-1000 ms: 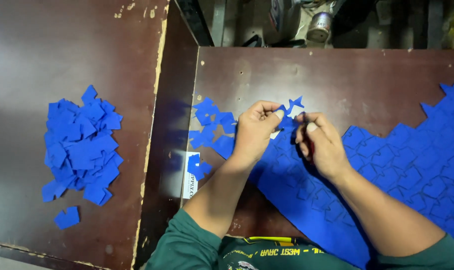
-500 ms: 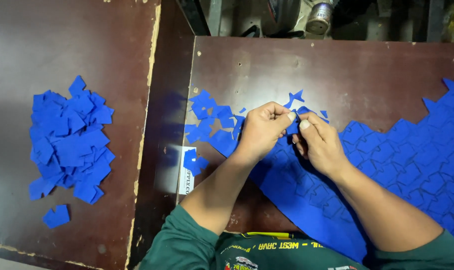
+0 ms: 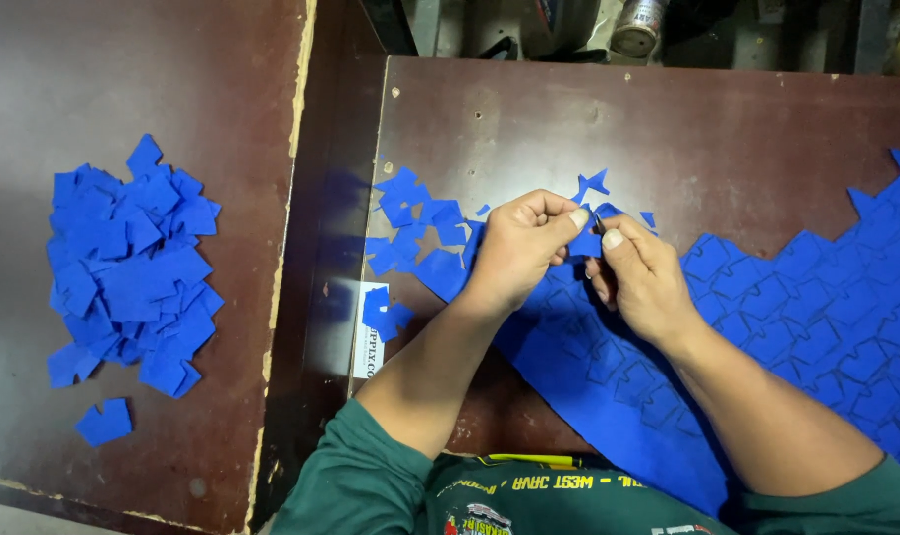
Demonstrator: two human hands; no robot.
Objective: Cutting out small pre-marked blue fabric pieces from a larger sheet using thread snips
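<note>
- The dark brown surface (image 3: 728, 119) on the right carries a large blue sheet (image 3: 767, 327) scored into piece outlines, spreading from under both hands to the right edge.
- A second, higher surface (image 3: 123, 59) to the left bears a heap of cut blue pieces (image 3: 123, 267).
- A smaller scatter of loose blue pieces (image 3: 415, 233) lies just left of the hands.
- The left hand (image 3: 519, 248) has its grip pinched on a small blue piece (image 3: 586, 243) at the sheet's upper edge.
- The right hand (image 3: 643, 282) pinches the same piece from the other side, thumbs nearly touching.
- Tiny blue scraps (image 3: 594, 183) lie just above the fingers.
</note>
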